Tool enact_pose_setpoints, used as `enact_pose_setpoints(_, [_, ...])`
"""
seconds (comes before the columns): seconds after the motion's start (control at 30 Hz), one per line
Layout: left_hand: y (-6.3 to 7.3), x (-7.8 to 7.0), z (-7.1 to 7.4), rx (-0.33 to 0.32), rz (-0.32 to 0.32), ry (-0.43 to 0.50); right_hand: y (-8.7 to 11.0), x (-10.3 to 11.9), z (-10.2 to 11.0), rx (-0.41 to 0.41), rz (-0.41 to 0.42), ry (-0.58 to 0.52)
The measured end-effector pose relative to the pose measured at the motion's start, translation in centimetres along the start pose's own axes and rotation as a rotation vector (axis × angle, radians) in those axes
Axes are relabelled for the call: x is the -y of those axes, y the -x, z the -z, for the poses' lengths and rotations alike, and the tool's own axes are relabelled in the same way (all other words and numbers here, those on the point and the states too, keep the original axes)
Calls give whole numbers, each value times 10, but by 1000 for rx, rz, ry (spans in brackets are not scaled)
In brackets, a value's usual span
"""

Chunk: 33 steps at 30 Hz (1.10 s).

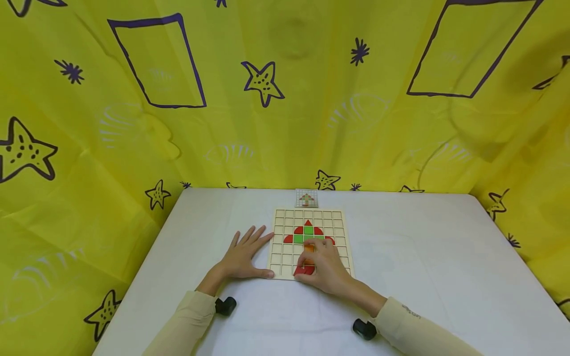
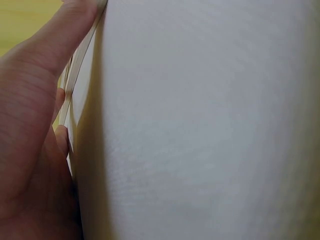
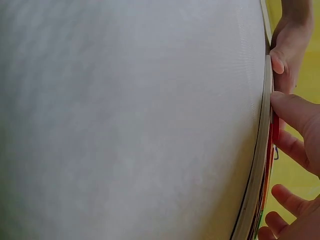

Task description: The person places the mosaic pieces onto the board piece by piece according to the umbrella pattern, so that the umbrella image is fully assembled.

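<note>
A wooden grid board (image 1: pixel 335 222) lies on the white table, with red, green and orange pieces set in its squares. My left hand (image 1: pixel 242 256) is spread flat along the board's left side, thumb at the lower left corner and a fingertip at the edge higher up. Over the board's lower middle, my right hand (image 1: pixel 327 267) pinches a red tile (image 1: pixel 305 270) between thumb and forefinger. That grip also shows in the right wrist view, where the red tile (image 3: pixel 276 125) sits at the board's edge. Just above it is an orange piece (image 1: pixel 309 254), partly covered by the fingers.
Behind the board lies a small pattern card (image 1: pixel 307 198) printed with a similar figure. Green pieces (image 1: pixel 309 230) and red rounded pieces (image 1: pixel 299 230) form the upper figure. A yellow curtain (image 1: pixel 294 133) with starfish drawings surrounds the white table (image 1: pixel 423 257).
</note>
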State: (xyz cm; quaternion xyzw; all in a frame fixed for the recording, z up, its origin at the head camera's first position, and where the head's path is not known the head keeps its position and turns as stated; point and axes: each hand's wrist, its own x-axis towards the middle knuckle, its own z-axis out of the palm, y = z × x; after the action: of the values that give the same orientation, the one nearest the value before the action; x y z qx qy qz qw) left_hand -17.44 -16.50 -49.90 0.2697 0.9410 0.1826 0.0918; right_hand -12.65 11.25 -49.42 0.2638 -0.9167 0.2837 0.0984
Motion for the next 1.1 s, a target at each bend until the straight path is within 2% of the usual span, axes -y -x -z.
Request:
enact_pose_setpoints(0.4, [0, -1, 1, 1, 4, 2, -1, 1, 8, 90, -30, 19])
enact_pose_setpoints(0.8, [0, 0, 1, 18, 13, 9, -15, -5, 28, 351, 121, -68])
enact_pose_setpoints(0.97, [1, 0, 0, 20, 9, 15, -20, -7, 31, 407, 133, -76])
enact_pose_setpoints(1.1, [0, 1, 0, 15, 13, 5, -22, -10, 31, 418, 123, -82])
